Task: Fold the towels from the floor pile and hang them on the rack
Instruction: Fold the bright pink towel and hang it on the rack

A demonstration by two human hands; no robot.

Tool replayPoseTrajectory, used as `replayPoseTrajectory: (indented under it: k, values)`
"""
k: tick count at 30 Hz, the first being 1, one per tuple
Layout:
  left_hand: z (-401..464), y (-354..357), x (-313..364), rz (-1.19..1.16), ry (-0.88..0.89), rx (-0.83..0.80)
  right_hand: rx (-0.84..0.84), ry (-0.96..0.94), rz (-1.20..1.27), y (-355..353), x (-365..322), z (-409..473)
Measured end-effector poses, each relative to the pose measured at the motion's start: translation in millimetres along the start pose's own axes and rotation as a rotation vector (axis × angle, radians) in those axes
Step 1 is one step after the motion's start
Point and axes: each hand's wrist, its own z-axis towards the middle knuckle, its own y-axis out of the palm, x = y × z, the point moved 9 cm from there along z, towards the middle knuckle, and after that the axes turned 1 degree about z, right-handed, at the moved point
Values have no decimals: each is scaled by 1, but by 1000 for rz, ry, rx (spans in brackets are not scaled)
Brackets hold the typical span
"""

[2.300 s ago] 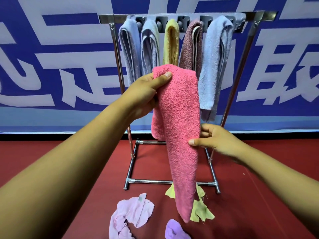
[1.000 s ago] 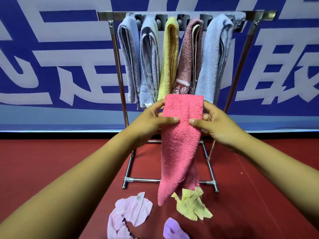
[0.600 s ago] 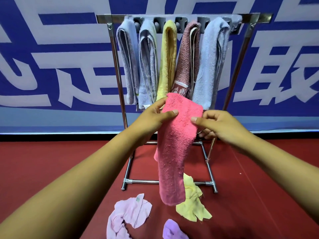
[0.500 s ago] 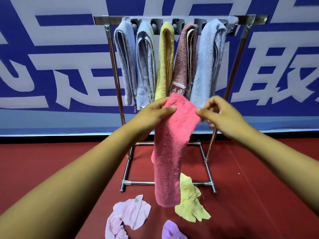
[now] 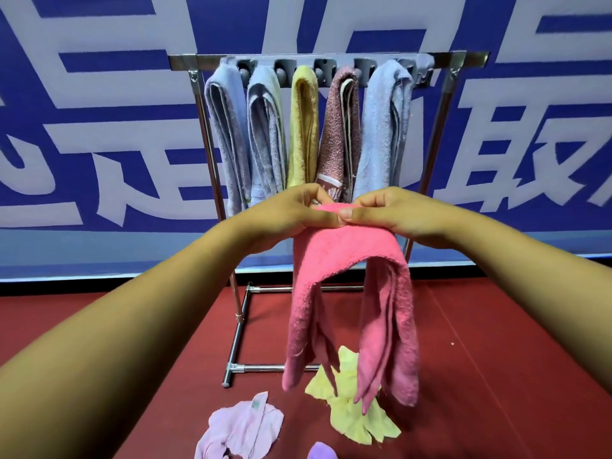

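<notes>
A pink towel (image 5: pixel 347 260) hangs doubled over in front of me, its two halves dropping like legs toward the floor. My left hand (image 5: pixel 291 213) and my right hand (image 5: pixel 394 213) pinch its top fold side by side, thumbs touching. Behind stands the metal rack (image 5: pixel 185 61) with several folded towels on it: two grey-blue, one yellow (image 5: pixel 303 127), one maroon (image 5: pixel 341 134), one light blue (image 5: pixel 381 127). On the red floor lie a yellow-green cloth (image 5: pixel 354 415), a pale pink cloth (image 5: pixel 241 429) and a purple cloth (image 5: pixel 321 453).
A blue and white banner (image 5: pixel 99 127) covers the wall behind the rack. The rack's base bars (image 5: pixel 238 326) rest on the red floor, with the floor cloths just in front of them. Free rail shows at the rack's right end (image 5: pixel 463 58).
The pink towel hung as one long strip from my left hand. Both hands have since come together at its top and it now drapes doubled, in two hanging halves.
</notes>
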Motion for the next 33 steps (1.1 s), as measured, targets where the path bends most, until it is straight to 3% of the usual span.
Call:
replayPoseTrajectory:
  k: [4,9,13,17,22,28,33]
  values:
    - [9,8,-9,12,-22,-42,23,2,110,-11,3,3]
    - [20,29,-19,42,-80,-238,137,42,200,-47,18,-1]
    - [37,31,-19,82,-88,-272,216,74,192,-82,29,-7]
    - [63,27,-7,48,-43,-183,289,125,213,-119,51,-8]
    - [99,29,19,-163,43,-44,192,182,137,-132,64,-6]
    - [136,40,29,-331,65,-17,259,69,432,-166,67,7]
    - [172,63,55,-359,91,-6,285,107,356,-193,73,21]
